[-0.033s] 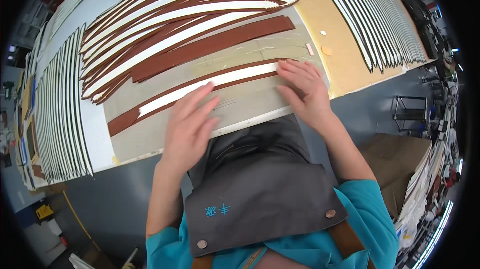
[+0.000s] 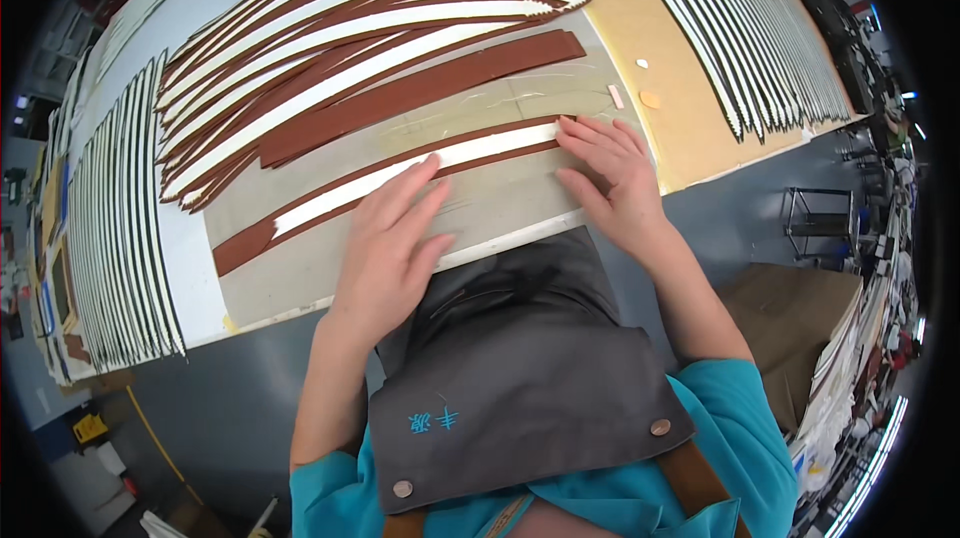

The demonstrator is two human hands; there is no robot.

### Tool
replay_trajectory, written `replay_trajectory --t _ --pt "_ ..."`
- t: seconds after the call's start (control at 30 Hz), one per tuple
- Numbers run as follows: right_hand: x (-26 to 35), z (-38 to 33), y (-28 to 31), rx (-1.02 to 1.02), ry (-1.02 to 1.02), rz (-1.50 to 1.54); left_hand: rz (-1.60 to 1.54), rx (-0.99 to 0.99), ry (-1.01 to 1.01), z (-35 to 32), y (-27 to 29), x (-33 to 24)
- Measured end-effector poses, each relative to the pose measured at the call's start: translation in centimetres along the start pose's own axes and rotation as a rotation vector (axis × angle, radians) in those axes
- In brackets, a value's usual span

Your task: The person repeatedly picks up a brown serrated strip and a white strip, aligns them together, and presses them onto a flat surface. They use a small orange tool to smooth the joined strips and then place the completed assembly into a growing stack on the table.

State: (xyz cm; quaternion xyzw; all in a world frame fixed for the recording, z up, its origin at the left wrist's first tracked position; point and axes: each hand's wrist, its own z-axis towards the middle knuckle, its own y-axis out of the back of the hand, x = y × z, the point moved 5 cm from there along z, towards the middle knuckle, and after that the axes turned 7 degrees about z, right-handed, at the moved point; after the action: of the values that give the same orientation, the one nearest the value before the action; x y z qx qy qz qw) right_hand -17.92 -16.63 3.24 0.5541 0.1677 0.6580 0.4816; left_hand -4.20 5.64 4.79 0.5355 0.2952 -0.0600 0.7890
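A long brown strip with a white band [image 2: 340, 192] along its middle lies in a slight curve on the grey work mat [image 2: 520, 196]. My right hand [image 2: 618, 174] rests its fingertips on the strip's right end, thumb apart. Stretched fingers of my left hand [image 2: 388, 243] reach the strip near its middle, the index fingertip at the white band. Neither hand grips anything. Just beyond lies a stack of plain brown strips [image 2: 420, 100].
A large pile of brown-and-white strips [image 2: 350, 38] covers the far side of the table. Rows of thin black-and-white strips lie at the left [image 2: 120, 228] and right [image 2: 750, 48]. A small pink piece [image 2: 616, 97] and an orange piece [image 2: 649, 100] sit by the mat's right edge.
My left hand has shifted slightly right along the strip. My right hand stays at the strip's right end.
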Motion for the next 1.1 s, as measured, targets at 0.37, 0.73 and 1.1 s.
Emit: replay_trajectory --t 0.37,0.73,1.1 --pt "-4.5 0.3 1.4 -0.077 -0.055 -0.257 0.206 0.085 -0.033 4.8 -4.3 -0.9" --pt "-5.3 0.4 1.4 -0.115 -0.112 -0.220 0.221 0.047 -0.018 6.0 -4.8 -1.6" --pt "-5.3 0.6 1.1 -0.123 -0.162 -0.225 0.187 0.028 0.007 6.7 -4.7 -1.6"
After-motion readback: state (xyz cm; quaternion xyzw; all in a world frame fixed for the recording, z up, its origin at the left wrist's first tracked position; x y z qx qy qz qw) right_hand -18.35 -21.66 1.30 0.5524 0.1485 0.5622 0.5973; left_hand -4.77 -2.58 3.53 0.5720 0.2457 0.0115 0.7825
